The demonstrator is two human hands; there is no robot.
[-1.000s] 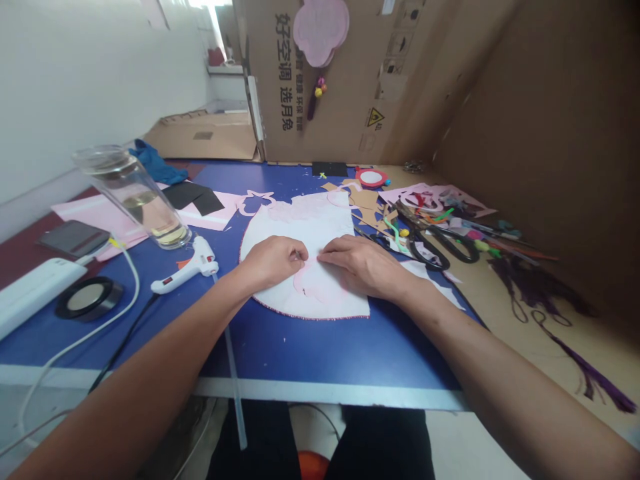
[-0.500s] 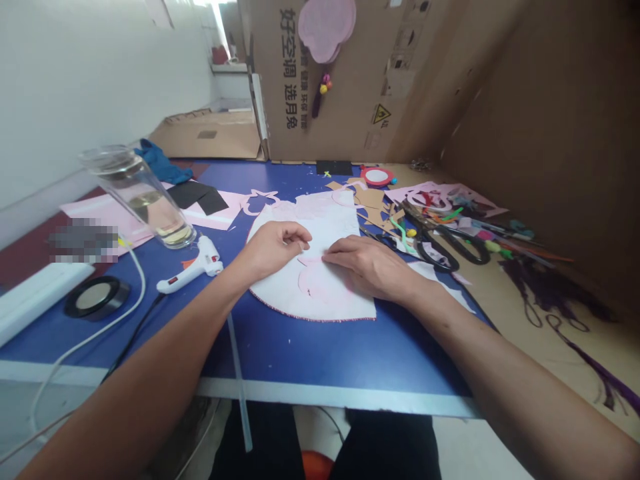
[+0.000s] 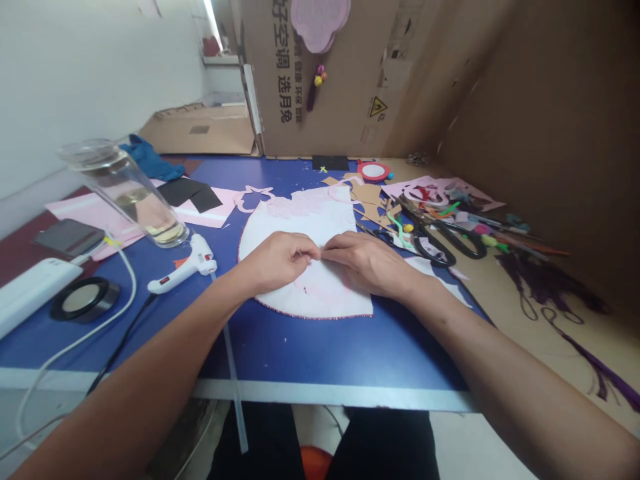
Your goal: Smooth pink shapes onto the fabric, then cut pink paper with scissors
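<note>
A white fan-shaped sheet (image 3: 300, 220) with a red-trimmed curved edge lies on the blue table (image 3: 310, 347). A pale pink cut-out shape (image 3: 325, 288) rests on it. My left hand (image 3: 277, 260) lies on the sheet with its fingers curled and the fingertips pinched together at the cut-out's top. My right hand (image 3: 370, 261) lies flat beside it, palm down, pressing the cut-out, and its fingertips meet those of the left hand. What the left fingers pinch is too small to make out.
A white glue gun (image 3: 187, 265) and a tilted glass bottle (image 3: 127, 193) lie left of the sheet, with a tape roll (image 3: 83, 299) and a white power strip (image 3: 30, 290). Black scissors (image 3: 443, 240), paper scraps and purple tassels (image 3: 555, 293) lie right. Cardboard boxes (image 3: 350, 73) stand behind.
My left hand has come back down from the upper part of the sheet, and its fingertips now meet my right hand's. The view shifted slightly.
</note>
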